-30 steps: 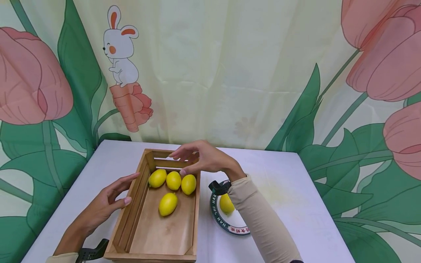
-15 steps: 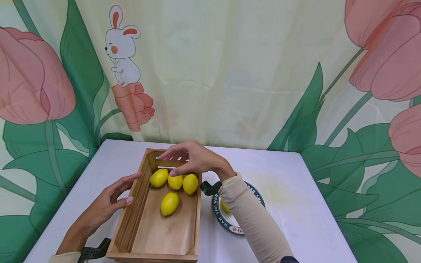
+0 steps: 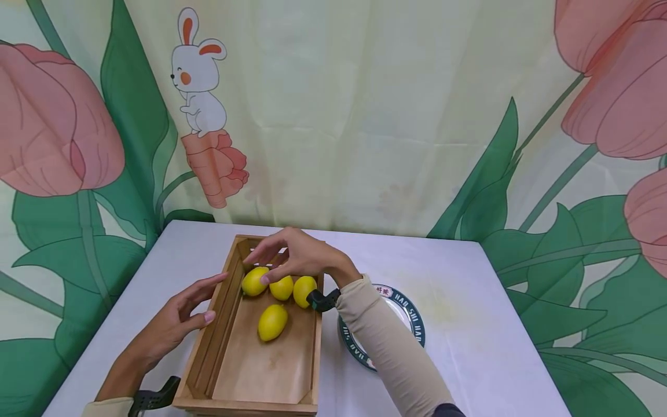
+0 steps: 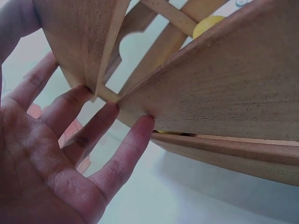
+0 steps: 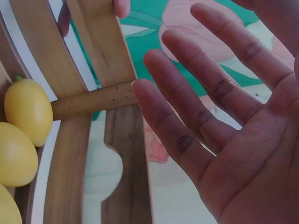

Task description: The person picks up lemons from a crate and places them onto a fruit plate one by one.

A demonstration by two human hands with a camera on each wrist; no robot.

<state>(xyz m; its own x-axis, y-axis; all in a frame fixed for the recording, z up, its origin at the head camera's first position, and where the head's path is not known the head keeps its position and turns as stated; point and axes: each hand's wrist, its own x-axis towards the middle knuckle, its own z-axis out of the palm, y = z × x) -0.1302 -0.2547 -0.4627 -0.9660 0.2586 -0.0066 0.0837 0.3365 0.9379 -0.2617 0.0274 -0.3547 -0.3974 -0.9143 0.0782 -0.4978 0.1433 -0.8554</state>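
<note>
A slatted wooden crate stands on the table with several yellow lemons inside. One lemon lies toward the middle of its floor; others, such as the left one, are lined up near the far end. My left hand touches the crate's left side, its fingertips against the wooden slats in the left wrist view. Above the far lemons hovers my right hand, fingers spread and holding nothing. The right wrist view shows its palm beside the slats and lemons.
A round plate with a dark green lettered rim sits right of the crate, partly covered by my right sleeve. White cloth covers the table. Behind it hangs a curtain printed with tulips and a rabbit.
My right hand has moved left over the crate's far end. My right sleeve now hides the lemon seen on the plate earlier. The left hand stays at the crate's side.
</note>
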